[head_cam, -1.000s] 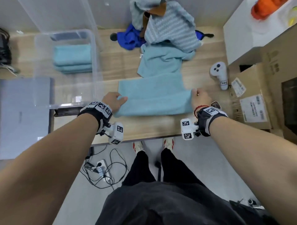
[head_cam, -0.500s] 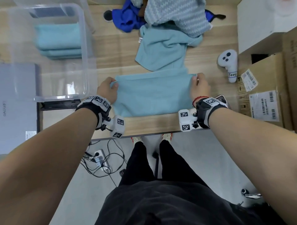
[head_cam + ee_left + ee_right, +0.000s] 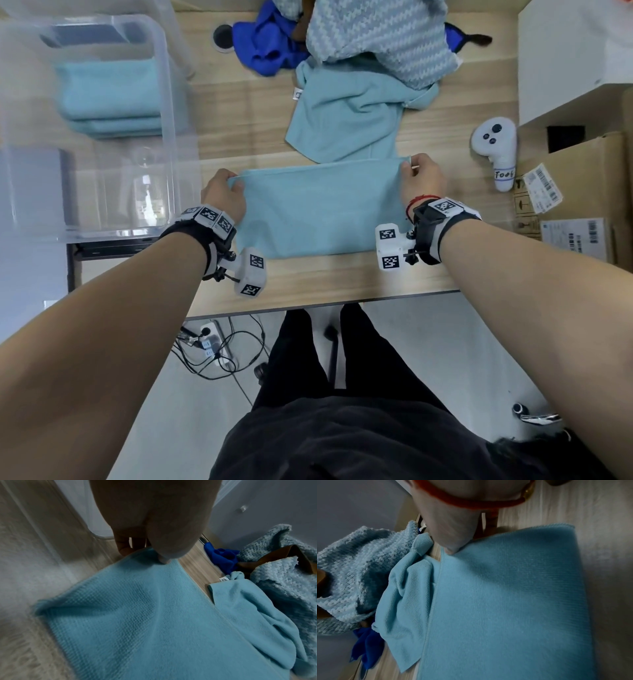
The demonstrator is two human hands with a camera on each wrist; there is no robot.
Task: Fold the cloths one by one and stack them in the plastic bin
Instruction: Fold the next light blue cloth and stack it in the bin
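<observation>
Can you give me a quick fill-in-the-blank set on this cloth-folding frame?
1. Both hands, left hand and right hand, pinch the far corners of the light ____ cloth.
2. The folded cloths lie inside the clear plastic ____.
3. The white controller lies to the cloth's ____.

Missing words: blue; bin; right

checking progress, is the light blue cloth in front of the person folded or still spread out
Partly folded: the light blue cloth lies doubled on the table, left hand and right hand pinching its far corners.

Handwritten label, seemingly "Too6", on the white controller (image 3: 495, 150); box labels unreadable.
</observation>
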